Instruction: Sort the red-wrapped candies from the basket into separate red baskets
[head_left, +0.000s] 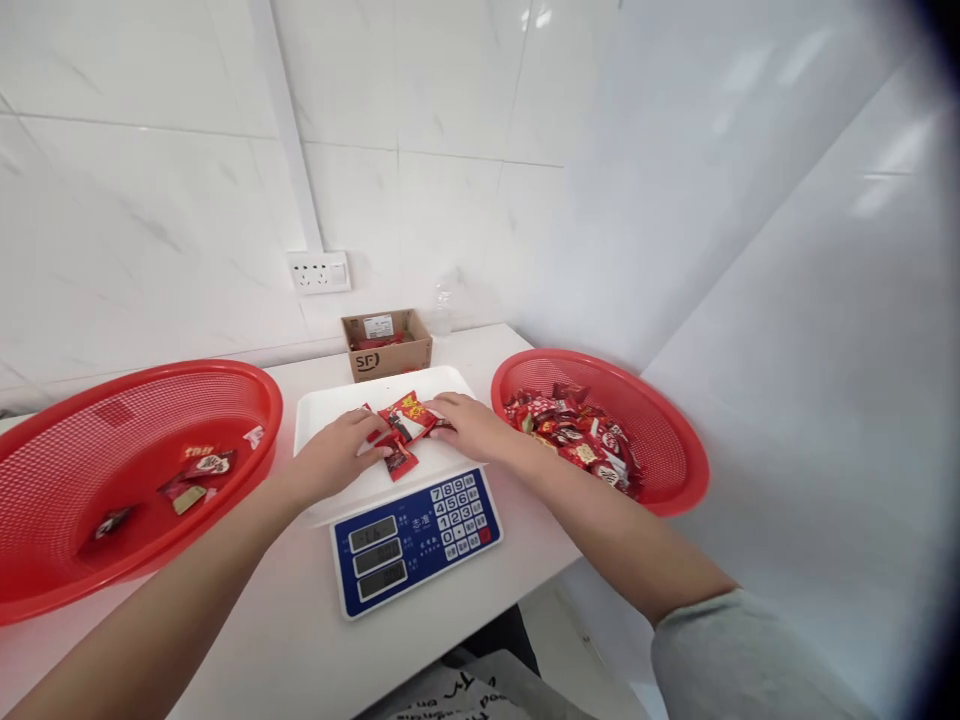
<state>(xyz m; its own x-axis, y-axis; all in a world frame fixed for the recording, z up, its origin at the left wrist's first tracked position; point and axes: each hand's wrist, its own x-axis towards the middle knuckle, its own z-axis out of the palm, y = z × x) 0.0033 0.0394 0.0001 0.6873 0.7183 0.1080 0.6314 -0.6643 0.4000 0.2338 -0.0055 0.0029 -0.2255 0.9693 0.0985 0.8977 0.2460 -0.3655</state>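
Several small red snack packets lie on the white weighing pan (pixel 319 415) of a digital scale. The most visible red snack packet (pixel 409 417), with yellow print, is between my two hands. My left hand (pixel 341 455) has its thumb and fingers closed around packets at the left of the small pile. Below its thumb a smaller red packet (pixel 400 461) shows. From the right, my right hand (pixel 472 425) pinches a dark red packet (pixel 441 422) at the pile's edge. My fingers partly hide the packets. The scale's blue keypad panel (pixel 416 540) faces me.
At the left stands a red mesh basket (pixel 247 385) with a few packets inside. Another red basket (pixel 686 465), on the right, holds a heap of red packets. Behind the scale are a cardboard box (pixel 405 357) and a clear plastic item (pixel 444 300), against a tiled wall.
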